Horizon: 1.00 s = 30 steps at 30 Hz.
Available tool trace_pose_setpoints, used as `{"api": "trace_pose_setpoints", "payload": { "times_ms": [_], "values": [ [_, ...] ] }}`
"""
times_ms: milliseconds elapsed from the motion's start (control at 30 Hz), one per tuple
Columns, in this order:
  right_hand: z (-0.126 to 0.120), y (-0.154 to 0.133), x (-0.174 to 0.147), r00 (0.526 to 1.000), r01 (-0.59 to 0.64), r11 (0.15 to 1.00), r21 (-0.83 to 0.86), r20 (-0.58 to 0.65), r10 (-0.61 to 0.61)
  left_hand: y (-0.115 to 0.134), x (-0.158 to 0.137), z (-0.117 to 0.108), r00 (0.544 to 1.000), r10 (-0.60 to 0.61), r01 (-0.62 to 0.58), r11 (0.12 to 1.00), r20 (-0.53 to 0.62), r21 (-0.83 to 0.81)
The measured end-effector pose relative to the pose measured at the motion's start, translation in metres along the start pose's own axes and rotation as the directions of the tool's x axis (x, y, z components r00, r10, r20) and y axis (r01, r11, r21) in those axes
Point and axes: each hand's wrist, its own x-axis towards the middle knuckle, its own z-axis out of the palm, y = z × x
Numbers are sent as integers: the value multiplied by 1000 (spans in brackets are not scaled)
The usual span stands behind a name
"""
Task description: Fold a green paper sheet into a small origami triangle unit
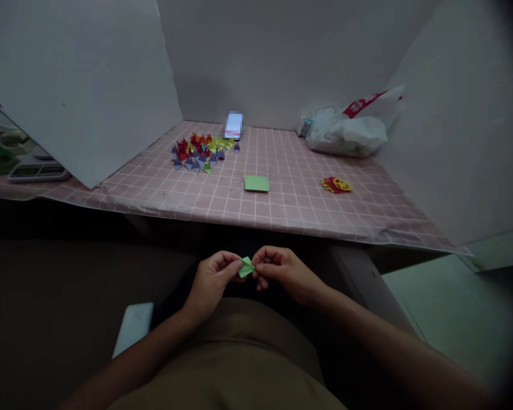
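Left hand (209, 282): fingers pinching green paper (246, 267), in front of tabletop (286, 202)
Right hand (284, 272): fingers pinching opposite tip
Green paper: part-folded, seemingly unfinished
Figures (202, 158): folded, on tabletop
Stack (256, 183): flat, apparently unfolded

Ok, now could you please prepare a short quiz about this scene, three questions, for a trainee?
1. True or false: the folded green paper lies on the table.

2. Choose one. What colour is the top of the stack on the table?
(a) red
(b) green
(c) purple

3. Fill in the gap: seen by the person, the group of folded pieces in several colours lies to the ____ of the stack.

Key:
1. False: it is between the fingers of the left hand and the right hand, in front of the table.
2. (b)
3. left
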Motion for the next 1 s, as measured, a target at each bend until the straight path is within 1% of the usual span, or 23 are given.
{"api": "trace_pose_setpoints", "payload": {
  "times_ms": [100, 333, 500, 567, 633, 800, 900, 1000],
  "values": [
    [2, -1, -1, 1000, -11, 1000, -6, -22, 11, -1, -1, 0, 1000, 4, -4, 1000, -6, -3],
    [10, 2, 0, 992, -38, 997, -74, -126, 28, -5, 0, 2, 998, 52, -51, 997, -20, 49],
    [16, 5, -1, 977, -6, 983, -184, -209, -33, -6, 0, 3, 997, 71, -70, 994, -6, 86],
    [16, 4, -2, 978, 6, 982, -188, -206, -45, -5, 0, 3, 997, 77, -76, 992, -9, 100],
    [15, 3, -2, 983, 14, 988, -154, -181, -42, -5, 0, 3, 997, 80, -78, 992, -15, 101],
    [10, 3, -1, 993, -19, 995, -100, -116, 7, -6, 1, 2, 998, 66, -65, 995, -10, 81],
    [9, 3, 0, 994, -34, 994, -101, -111, 23, -7, 1, 1, 998, 60, -59, 994, -5, 90],
    [11, 4, 0, 993, -37, 989, -144, -119, 20, -8, 1, 2, 999, 54, -55, 994, 4, 95]
  ]
}}
